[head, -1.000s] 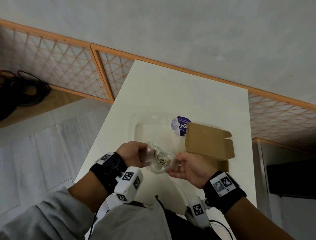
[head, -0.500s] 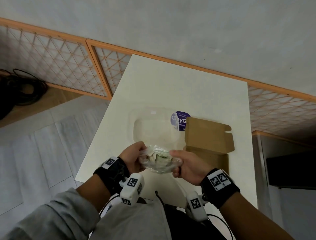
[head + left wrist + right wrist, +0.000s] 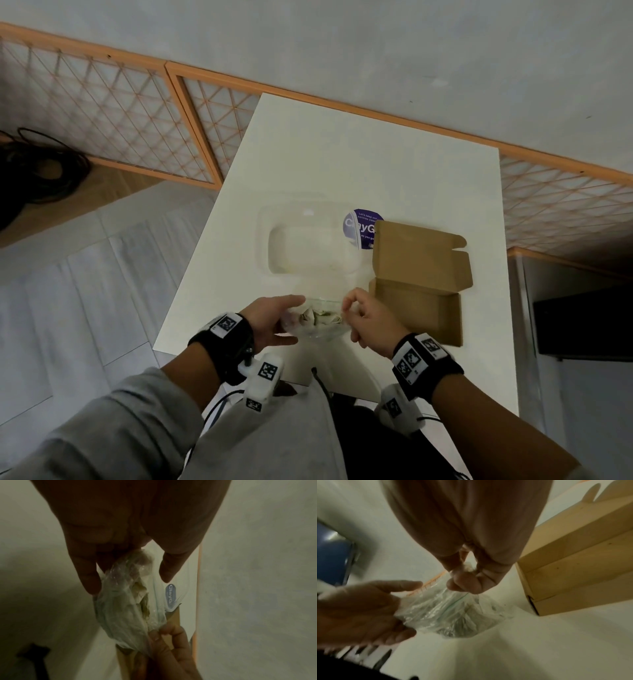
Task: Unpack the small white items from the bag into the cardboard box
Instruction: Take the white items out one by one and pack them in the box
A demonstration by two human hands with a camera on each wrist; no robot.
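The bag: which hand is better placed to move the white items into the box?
Probably the right hand: it pinches the bag at its rim, beside the cardboard box, while the left hand cradles its far end.

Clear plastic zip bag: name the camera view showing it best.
Right wrist: the clear plastic zip bag fills mid-frame, seal line visible, right hand pinching its top. Left wrist shows it dim; head shows it small.
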